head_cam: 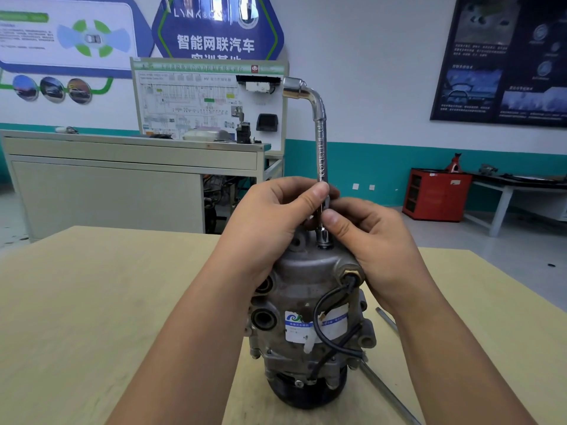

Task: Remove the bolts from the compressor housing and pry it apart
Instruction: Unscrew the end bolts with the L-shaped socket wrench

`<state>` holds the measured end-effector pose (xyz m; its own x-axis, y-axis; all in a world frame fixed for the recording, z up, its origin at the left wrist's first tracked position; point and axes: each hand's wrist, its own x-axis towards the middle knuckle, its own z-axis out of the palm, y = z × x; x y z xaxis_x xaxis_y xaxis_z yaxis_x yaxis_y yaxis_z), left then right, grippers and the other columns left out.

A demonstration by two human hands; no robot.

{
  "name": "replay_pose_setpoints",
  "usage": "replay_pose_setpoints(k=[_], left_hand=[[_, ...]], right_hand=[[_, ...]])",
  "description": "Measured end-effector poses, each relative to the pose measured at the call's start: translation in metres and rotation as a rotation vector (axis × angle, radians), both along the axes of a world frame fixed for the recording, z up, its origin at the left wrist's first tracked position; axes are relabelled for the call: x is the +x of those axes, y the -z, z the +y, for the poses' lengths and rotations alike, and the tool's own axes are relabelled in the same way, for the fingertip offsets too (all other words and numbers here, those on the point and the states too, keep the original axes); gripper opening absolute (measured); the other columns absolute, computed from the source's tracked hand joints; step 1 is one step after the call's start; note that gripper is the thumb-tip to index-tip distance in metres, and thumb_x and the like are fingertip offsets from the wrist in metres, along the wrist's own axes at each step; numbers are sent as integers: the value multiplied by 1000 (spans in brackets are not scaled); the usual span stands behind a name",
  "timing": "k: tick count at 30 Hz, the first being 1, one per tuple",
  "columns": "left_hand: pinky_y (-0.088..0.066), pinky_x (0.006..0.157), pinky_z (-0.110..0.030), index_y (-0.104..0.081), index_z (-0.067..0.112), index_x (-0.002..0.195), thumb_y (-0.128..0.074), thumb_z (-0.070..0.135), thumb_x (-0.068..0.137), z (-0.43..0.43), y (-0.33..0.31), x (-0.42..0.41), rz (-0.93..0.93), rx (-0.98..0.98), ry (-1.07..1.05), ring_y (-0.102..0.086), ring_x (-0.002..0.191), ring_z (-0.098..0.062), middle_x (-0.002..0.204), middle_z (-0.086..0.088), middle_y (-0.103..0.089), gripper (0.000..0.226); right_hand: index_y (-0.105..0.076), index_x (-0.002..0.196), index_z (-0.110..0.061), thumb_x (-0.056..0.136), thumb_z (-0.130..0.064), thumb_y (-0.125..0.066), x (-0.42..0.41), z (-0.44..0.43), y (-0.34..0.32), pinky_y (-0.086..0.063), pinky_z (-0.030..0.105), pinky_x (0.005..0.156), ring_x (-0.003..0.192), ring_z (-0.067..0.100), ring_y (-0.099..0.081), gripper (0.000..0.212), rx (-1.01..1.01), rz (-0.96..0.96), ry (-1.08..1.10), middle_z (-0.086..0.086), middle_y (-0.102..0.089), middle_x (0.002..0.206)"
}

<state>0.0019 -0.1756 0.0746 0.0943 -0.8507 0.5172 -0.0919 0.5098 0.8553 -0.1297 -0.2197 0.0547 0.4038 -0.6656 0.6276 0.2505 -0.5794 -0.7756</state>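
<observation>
Both hands, left hand (270, 216) and right hand (368, 237), are pinching the L-shaped socket wrench (320, 142) standing on the upright compressor (306, 302) on the table (92, 302); if it's tilting, the socket's probably slipping and rounding the bolt.

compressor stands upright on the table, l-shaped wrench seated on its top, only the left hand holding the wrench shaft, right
Not quite: the head view shows both hands on the shaft. The left hand and the right hand each pinch the L-shaped wrench. The rest holds: the compressor stands upright on the table with the wrench's socket end on its top.
</observation>
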Motion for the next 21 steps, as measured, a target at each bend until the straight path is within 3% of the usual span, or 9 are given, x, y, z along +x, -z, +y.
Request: replay_pose_setpoints(k=[2,8,10,13,15,21], left_hand=[[-55,85,-39,-77,27,77,-65,33,79,0,0,-1,3,-7,-17,-71,84,-20,83,-2,-75,14],[-54,74,-32,-73,21,75,-70,45,60,0,0,-1,-3,-41,-92,-69,73,-12,76,0,-74,29],[-55,79,-33,-74,20,79,-70,43,63,-1,0,-1,11,-33,-80,-71,79,-15,80,-1,-75,27],[-56,85,-32,-75,22,86,-65,27,84,-1,0,0,43,-20,-11,-71,91,-17,90,-2,-76,12],[-56,82,-29,-76,23,83,-59,18,91,-1,0,1,37,-23,4,-71,91,-15,90,0,-76,20],[-54,81,-34,-76,24,77,-65,28,83,-1,0,1,27,-23,-12,-71,86,-18,85,-2,-75,14]], right_hand=[[-75,84,-25,72,-30,-65,0,1,0,-53,20,75,86,11,-69,16,-17,2,7,-1,-74,88],[-72,84,-26,71,-26,-72,1,0,-1,-51,17,72,83,7,-68,13,-38,-8,0,-6,-73,84],[-73,83,-26,72,-27,-71,0,-1,0,-51,17,73,83,8,-68,12,-33,-13,-1,-4,-74,85],[-74,85,-27,72,-28,-66,0,0,1,-52,20,75,86,10,-68,15,-32,-4,6,-3,-74,87],[-74,87,-27,73,-28,-64,0,0,0,-53,21,76,87,11,-69,17,-32,3,6,-3,-74,89],[-73,87,-29,73,-29,-64,0,2,-2,-52,19,75,88,9,-69,17,-47,24,14,-4,-74,91]])
